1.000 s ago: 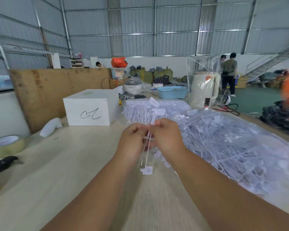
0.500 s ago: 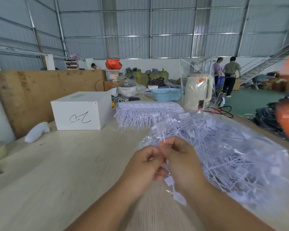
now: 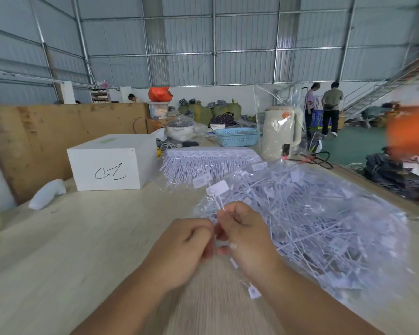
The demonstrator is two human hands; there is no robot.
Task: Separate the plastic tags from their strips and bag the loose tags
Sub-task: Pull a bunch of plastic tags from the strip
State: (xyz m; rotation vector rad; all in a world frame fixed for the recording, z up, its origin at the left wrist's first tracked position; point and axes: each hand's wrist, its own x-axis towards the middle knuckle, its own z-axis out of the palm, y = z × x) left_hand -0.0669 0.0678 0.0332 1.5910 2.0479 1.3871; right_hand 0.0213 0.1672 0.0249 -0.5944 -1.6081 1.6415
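Note:
My left hand (image 3: pixel 182 247) and my right hand (image 3: pixel 246 234) meet at the table's middle, both pinched on a small bunch of white plastic tags (image 3: pixel 217 191). One tag head sticks up above my right fingers and another hangs below my right wrist. Just right of my hands lies a clear plastic bag (image 3: pixel 324 221) full of loose white tags, its mouth towards my hands. A stack of uncut tag strips (image 3: pixel 203 160) lies further back on the table.
A white box (image 3: pixel 111 163) with a scribble stands at the back left, a white handheld device (image 3: pixel 47 193) beside it. A wooden board (image 3: pixel 34 139) leans behind. A blue basket (image 3: pixel 237 136), a cream kettle (image 3: pixel 279 131) and cables sit at the far end. Two people stand far right.
My hands came down and towards me with the tags, then shifted a little toward the bag's mouth. The view swung left to right.

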